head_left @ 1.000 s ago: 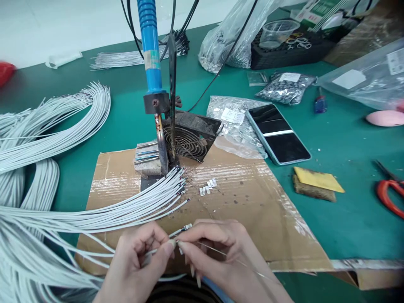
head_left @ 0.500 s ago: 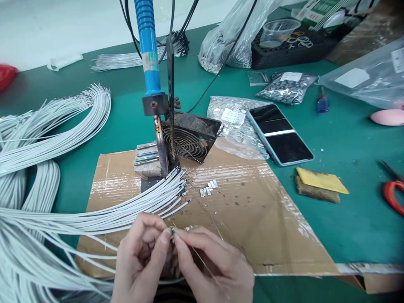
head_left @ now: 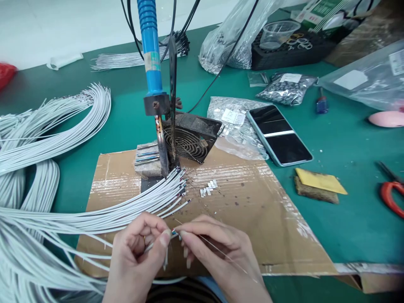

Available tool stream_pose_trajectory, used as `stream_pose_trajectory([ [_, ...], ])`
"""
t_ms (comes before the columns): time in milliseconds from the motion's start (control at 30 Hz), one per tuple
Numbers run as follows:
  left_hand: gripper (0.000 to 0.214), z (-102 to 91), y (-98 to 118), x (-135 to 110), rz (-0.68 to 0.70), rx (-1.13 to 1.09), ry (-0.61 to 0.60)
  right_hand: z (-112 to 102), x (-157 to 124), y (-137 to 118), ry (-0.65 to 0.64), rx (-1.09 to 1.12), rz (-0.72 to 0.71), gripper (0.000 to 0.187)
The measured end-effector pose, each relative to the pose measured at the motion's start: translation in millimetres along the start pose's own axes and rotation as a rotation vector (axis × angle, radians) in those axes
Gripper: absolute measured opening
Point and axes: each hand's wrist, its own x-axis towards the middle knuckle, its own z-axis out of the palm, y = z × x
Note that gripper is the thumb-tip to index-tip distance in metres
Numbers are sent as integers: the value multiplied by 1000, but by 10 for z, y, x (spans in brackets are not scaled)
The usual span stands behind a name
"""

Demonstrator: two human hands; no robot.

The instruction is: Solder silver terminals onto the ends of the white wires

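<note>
My left hand [head_left: 139, 252] is closed, thumb and forefinger pinching a white cable near its end. Small coloured wire ends [head_left: 174, 232] poke out of that pinch. Just to the right, my right hand [head_left: 217, 252] has its thumb and forefinger pressed together at these ends. A thin strand of solder wire [head_left: 225, 255] runs through my right hand and trails over its back. Beyond the hands, a bundle of white cables [head_left: 126, 214] lies with its tips near the blue-handled soldering iron [head_left: 151, 54], which is fixed pointing down. Small white connectors [head_left: 208, 188] lie on the cardboard [head_left: 252, 219].
A dark fan [head_left: 189, 139] stands behind the iron. At right are a phone [head_left: 280, 134], a yellow sponge [head_left: 320, 183] and red-handled scissors [head_left: 391, 195]. Bags of parts [head_left: 233, 122] lie at the back. Large cable coils [head_left: 78, 126] cover the left side.
My hands have drawn slightly apart, and the coloured wire ends now show between them. My right hand has turned a little, with the solder wire shifting along with it.
</note>
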Motion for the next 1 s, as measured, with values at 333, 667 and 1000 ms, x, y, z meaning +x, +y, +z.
stream_pose_trajectory([
  [333, 21, -7, -10, 10, -13, 0, -5, -23, -17, -3, 7, -100, -126, 18],
  [667, 29, -65, -1, 4, -52, 0, -73, -102, 74, -10, -4, -271, -326, 28],
  [1000, 34, -112, -18, 14, -105, -70, -107, -186, 174, -43, -244, -518, -688, 28],
])
